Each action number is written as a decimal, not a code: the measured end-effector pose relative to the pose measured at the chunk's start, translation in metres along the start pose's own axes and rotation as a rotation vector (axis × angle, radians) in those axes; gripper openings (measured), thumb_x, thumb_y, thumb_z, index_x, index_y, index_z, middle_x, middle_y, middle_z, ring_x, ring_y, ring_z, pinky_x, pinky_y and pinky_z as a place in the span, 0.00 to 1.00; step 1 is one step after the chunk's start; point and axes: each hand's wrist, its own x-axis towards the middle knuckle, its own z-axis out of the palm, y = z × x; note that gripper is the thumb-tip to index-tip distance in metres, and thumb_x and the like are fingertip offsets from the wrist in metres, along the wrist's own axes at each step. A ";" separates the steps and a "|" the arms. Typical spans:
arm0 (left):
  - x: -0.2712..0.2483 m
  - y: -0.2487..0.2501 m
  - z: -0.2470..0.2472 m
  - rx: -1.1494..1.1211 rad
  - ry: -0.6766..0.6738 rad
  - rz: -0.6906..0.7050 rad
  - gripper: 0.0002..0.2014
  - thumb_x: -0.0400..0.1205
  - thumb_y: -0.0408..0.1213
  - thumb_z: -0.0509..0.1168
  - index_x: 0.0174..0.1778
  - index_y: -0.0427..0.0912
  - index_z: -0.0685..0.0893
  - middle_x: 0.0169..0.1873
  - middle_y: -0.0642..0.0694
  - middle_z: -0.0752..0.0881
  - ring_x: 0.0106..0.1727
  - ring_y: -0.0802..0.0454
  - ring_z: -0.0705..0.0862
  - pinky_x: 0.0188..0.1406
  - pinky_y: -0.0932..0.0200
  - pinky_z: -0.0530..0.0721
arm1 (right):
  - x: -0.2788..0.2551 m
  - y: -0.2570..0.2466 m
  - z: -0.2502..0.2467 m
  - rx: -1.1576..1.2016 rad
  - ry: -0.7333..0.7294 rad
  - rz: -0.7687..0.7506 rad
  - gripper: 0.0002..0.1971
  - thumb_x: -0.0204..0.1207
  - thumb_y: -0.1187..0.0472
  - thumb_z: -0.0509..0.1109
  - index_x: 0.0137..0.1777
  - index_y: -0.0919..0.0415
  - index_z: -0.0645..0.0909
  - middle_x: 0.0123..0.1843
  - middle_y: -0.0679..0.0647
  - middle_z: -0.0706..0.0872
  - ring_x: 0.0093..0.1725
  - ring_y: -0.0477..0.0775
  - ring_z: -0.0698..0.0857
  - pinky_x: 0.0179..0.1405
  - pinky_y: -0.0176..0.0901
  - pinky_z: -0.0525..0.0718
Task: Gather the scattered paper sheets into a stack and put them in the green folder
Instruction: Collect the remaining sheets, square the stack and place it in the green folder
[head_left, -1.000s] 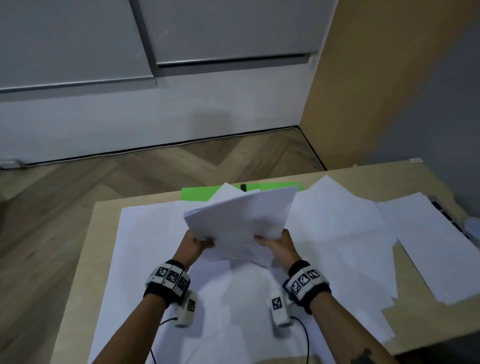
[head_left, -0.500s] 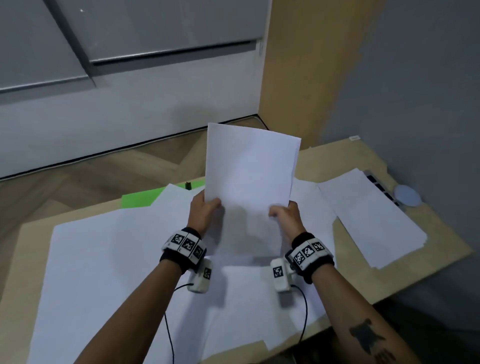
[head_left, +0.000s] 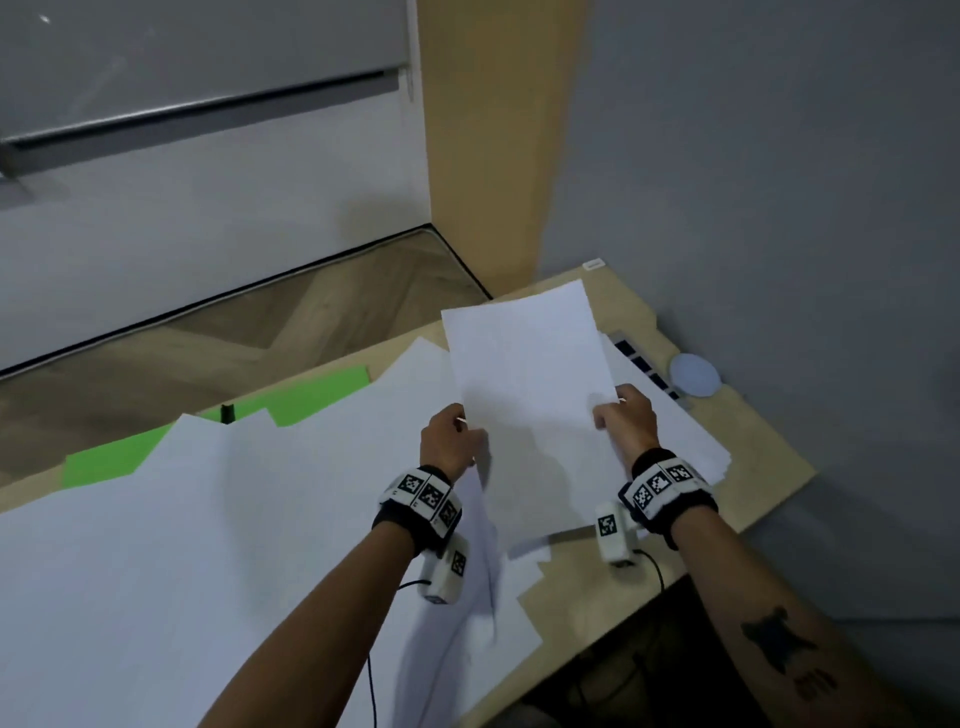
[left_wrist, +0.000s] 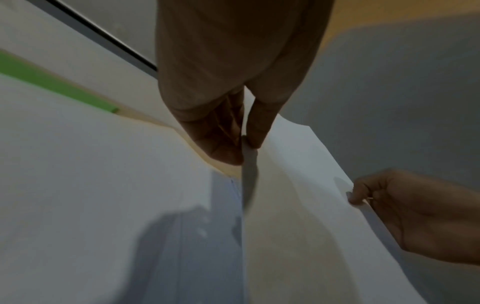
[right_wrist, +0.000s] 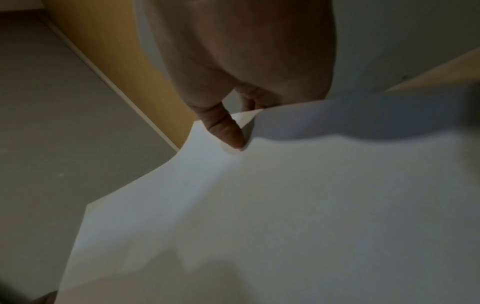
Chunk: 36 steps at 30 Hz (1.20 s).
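I hold a small stack of white sheets (head_left: 530, 415) upright above the table, its lower edge down near the tabletop. My left hand (head_left: 451, 437) pinches its left edge and my right hand (head_left: 623, 421) pinches its right edge. In the left wrist view the left hand (left_wrist: 242, 148) has the thumb on one side of the stack (left_wrist: 298, 205) and the fingers on the other. The right wrist view shows the right hand (right_wrist: 235, 131) gripping the paper (right_wrist: 259, 205). The green folder (head_left: 291, 400) lies at the table's far left, mostly covered by loose sheets (head_left: 208, 519).
More loose sheets (head_left: 691, 441) lie under and right of the stack. The wooden table (head_left: 769, 447) ends close at the right and near edge. A round pale disc (head_left: 693, 375) and a dark strip sit by the grey wall. A small black clip (head_left: 227, 413) stands on the folder.
The stack went from lying tilted in both hands to standing upright, and it has moved to the right over the table's right part. My view has swung right too.
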 end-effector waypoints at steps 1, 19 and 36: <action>0.004 0.000 0.015 0.013 -0.024 -0.032 0.15 0.67 0.32 0.71 0.28 0.44 0.67 0.26 0.41 0.74 0.27 0.47 0.76 0.32 0.37 0.88 | 0.010 0.006 -0.012 -0.030 0.017 0.008 0.12 0.68 0.72 0.65 0.35 0.58 0.65 0.36 0.53 0.71 0.35 0.57 0.68 0.35 0.48 0.62; 0.043 0.025 0.179 -0.033 -0.255 -0.380 0.11 0.69 0.24 0.72 0.28 0.38 0.77 0.36 0.28 0.89 0.38 0.35 0.91 0.40 0.41 0.91 | 0.168 0.062 -0.108 -0.482 0.057 0.048 0.22 0.80 0.74 0.59 0.69 0.62 0.83 0.71 0.63 0.84 0.68 0.67 0.81 0.57 0.42 0.75; 0.048 0.018 0.187 0.289 -0.195 -0.389 0.17 0.77 0.36 0.65 0.59 0.32 0.78 0.54 0.35 0.86 0.55 0.36 0.87 0.48 0.50 0.86 | 0.168 0.087 -0.085 -0.871 0.045 -0.173 0.27 0.70 0.63 0.79 0.70 0.60 0.78 0.66 0.65 0.77 0.66 0.71 0.76 0.62 0.64 0.79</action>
